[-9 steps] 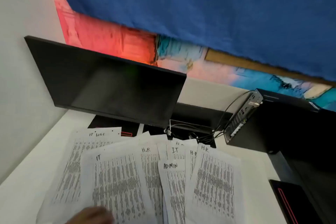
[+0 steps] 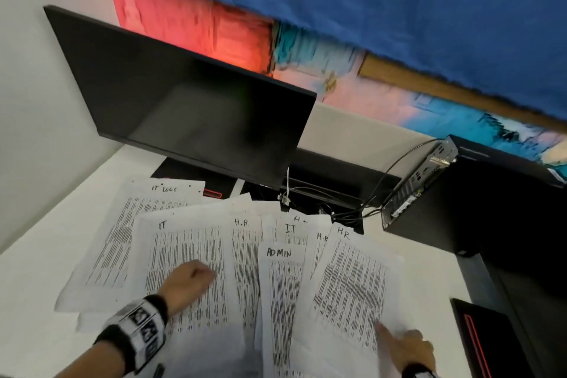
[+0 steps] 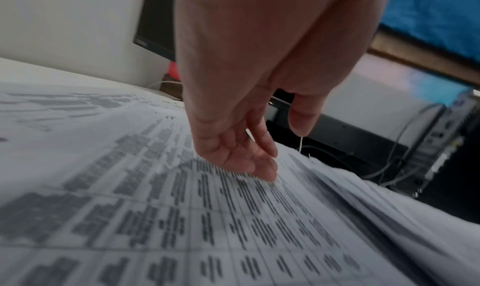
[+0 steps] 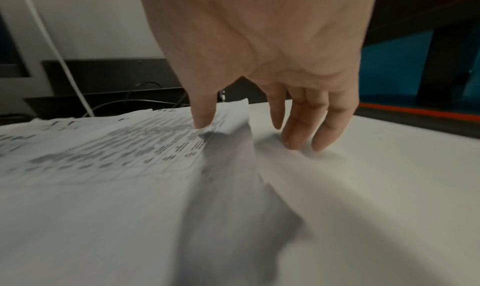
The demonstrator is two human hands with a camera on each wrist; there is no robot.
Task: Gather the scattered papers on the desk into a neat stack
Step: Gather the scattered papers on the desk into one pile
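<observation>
Several printed sheets lie fanned and overlapping on the white desk (image 2: 36, 279): an "IT LOGS" sheet (image 2: 138, 218) at far left, an "IT" sheet (image 2: 184, 242), an "ADMIN" sheet (image 2: 282, 285) and an "H.R." sheet (image 2: 352, 279) on the right. My left hand (image 2: 199, 276) is over the IT sheet. In the left wrist view its loosely curled fingertips (image 3: 265, 173) touch the print and hold nothing. My right hand (image 2: 395, 337) is at the H.R. sheet's lower right edge. Its thumb (image 4: 205, 120) presses on the raised paper edge, and its straight fingers (image 4: 298, 138) touch the desk beside it.
A dark monitor (image 2: 190, 107) hangs over the back of the desk, just behind the papers. A small black computer (image 2: 414, 184) with cables (image 2: 352, 212) stands at back right. A black slab with a red line (image 2: 478, 341) lies at the right edge. White wall on the left.
My left hand has moved forward from the bottom edge onto the IT sheet. My right hand has come into view at the H.R. sheet's edge. The papers lie as before.
</observation>
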